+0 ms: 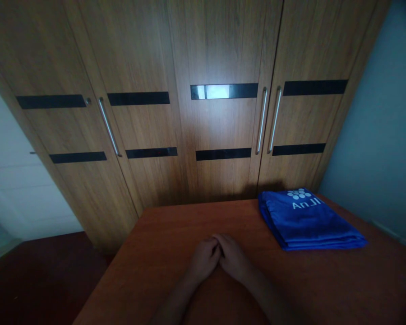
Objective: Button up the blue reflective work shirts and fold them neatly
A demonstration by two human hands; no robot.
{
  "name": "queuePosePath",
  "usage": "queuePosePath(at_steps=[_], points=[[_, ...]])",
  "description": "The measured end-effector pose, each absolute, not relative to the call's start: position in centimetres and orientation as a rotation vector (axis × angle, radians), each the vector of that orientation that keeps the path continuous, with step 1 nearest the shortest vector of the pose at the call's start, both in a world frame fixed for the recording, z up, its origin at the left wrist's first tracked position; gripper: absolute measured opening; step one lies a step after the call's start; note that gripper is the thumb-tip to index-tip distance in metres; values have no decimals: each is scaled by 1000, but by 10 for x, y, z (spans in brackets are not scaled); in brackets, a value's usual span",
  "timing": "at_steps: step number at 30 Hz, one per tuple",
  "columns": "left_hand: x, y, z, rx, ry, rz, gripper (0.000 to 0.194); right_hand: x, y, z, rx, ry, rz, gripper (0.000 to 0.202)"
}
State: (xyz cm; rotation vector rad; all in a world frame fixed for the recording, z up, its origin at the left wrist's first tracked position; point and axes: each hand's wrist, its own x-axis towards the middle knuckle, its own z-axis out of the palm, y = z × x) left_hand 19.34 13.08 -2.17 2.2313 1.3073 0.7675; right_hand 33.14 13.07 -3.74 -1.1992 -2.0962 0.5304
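Observation:
My left hand point(205, 259) and my right hand point(235, 257) rest together on the reddish-brown wooden table point(176, 221). Their fingers are curled and meet at the front, with a small dark gap between the hands. Nothing shows in either one; the palms and most fingertips are hidden. To the right of my hands, apart from them, lies a folded blue cloth point(311, 225). It is stacked in several layers and carries white round dots and white lettering near its far edge.
Behind the table's far edge stands a wooden wardrobe point(216, 176) with black strips and long metal handles point(262, 122). A pale blue wall point(375, 149) is on the right. At left are a white door point(27, 198) and dark red floor point(47, 275).

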Motion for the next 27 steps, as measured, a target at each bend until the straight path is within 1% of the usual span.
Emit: queuePosePath(at_steps=[9, 17, 23, 27], points=[[193, 132, -23, 2229, 1317, 752, 22, 331, 129, -34, -1223, -2095, 535, 60], [193, 132, -22, 2229, 1315, 744, 21, 331, 127, -30, -1238, -2101, 550, 62], [194, 132, -22, 2233, 1316, 742, 22, 331, 128, -33, -1224, -2098, 560, 61], [193, 133, -22, 2236, 1323, 731, 21, 332, 129, -35, -1229, -2112, 555, 63]])
